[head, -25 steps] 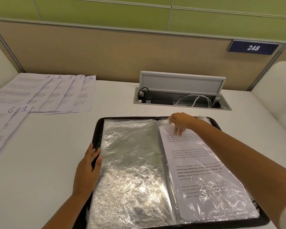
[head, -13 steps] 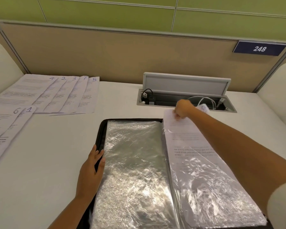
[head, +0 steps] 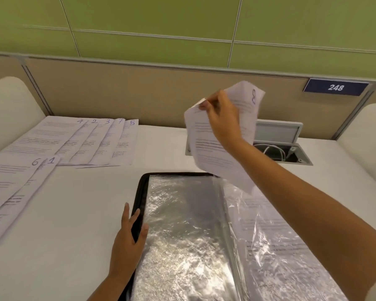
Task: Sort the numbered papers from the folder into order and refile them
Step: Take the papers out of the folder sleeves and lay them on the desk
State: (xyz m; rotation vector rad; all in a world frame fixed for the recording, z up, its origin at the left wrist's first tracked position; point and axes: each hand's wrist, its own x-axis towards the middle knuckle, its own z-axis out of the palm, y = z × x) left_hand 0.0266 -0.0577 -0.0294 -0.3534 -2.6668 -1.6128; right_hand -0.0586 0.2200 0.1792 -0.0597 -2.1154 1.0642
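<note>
A black folder [head: 141, 183] lies open on the white desk, its clear plastic sleeves [head: 182, 224] shiny. My right hand [head: 223, 118] pinches the top of a printed sheet marked 8 [head: 208, 148] and holds it in the air above the folder's far edge; the sheet curls. Another printed page [head: 276, 240] shows inside the right-hand sleeve. My left hand [head: 128, 237] rests flat on the folder's left edge, fingers straight. Sheets numbered 4, 2, 3, 7, 5 [head: 95, 140] are fanned at the back left, with sheets 6 and 1 [head: 15, 185] nearer on the left.
An open cable box [head: 291, 148] with white wires is sunk in the desk behind the held sheet. A beige partition with a blue 248 sign [head: 336, 87] runs along the desk's back. Cream chair backs [head: 8, 101] stand at both sides.
My right hand has pulled the sheet marked 8 out of the right sleeve and lifted it up into the air. My left hand stays on the folder's edge.
</note>
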